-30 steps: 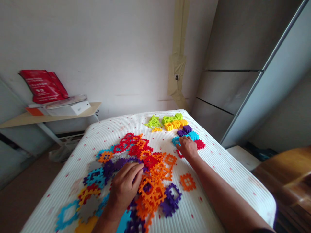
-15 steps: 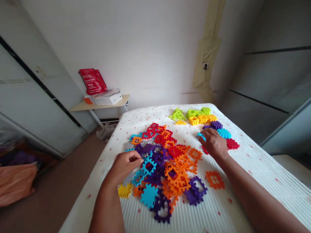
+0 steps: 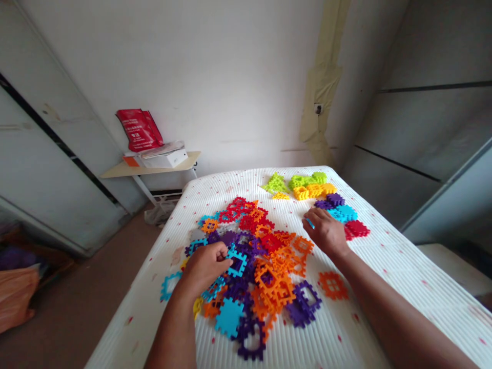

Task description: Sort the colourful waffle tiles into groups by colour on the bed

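Observation:
My left hand [image 3: 207, 264] is closed over the left side of the pile, thumb and fingers pinching the edge of a light-blue square frame tile [image 3: 241, 267]. Under it lie purple tiles [image 3: 249, 251] and other toothed plastic pieces. My right hand [image 3: 326, 230] is curled low over the bed at the right, with a bit of light-blue tile [image 3: 310, 223] showing at its fingertips. Just beyond its knuckles sit a light-blue stack [image 3: 346, 212] and a purple stack [image 3: 335, 200]. A red stack [image 3: 357, 229] is beside its wrist.
Orange tiles [image 3: 284, 261] and red tiles [image 3: 249, 220] spread through the pile. Yellow tiles [image 3: 315, 190] and green tiles [image 3: 307, 180] are grouped at the far right. A single orange window tile [image 3: 333, 285] lies apart. A small side table [image 3: 111, 170] holds a red bag [image 3: 138, 130].
A light-blue frame tile now shows left of my left forearm. My left hand has shifted right to the light-blue frame. My right hand has drawn slightly nearer, uncovering more of the light-blue stack.

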A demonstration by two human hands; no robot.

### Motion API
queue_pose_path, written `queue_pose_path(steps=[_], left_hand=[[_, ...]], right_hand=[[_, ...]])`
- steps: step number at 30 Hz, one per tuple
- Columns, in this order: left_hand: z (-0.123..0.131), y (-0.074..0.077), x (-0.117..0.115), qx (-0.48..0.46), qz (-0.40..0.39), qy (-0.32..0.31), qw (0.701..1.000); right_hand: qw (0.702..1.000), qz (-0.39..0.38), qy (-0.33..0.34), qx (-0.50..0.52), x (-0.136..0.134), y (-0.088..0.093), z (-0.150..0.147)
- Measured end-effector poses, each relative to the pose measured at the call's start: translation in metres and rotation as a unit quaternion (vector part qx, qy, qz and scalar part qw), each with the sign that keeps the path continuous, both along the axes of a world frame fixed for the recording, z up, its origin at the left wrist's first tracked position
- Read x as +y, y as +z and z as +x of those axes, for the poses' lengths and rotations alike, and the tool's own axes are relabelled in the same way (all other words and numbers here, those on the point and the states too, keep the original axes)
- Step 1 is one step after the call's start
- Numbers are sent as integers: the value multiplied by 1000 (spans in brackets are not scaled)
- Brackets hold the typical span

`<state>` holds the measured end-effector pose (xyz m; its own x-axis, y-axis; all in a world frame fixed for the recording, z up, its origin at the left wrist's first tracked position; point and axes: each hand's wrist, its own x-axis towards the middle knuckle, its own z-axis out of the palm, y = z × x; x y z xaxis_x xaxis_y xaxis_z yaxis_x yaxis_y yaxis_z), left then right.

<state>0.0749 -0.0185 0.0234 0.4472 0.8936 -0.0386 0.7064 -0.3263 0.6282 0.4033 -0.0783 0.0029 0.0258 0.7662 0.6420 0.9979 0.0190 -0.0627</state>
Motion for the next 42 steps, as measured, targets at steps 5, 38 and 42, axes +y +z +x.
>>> queue_pose_path(steps=[5, 38, 42], left_hand=[[5, 8, -3, -178, -87, 15, 980], [36, -5, -7, -361, -170, 98, 912], [34, -7, -6, -354, -168, 102, 914]], right_hand=[[985, 23, 153, 80, -6, 5, -26], [991, -21, 31, 128, -4, 11, -8], [983, -106, -123, 86, 1, 3, 33]])
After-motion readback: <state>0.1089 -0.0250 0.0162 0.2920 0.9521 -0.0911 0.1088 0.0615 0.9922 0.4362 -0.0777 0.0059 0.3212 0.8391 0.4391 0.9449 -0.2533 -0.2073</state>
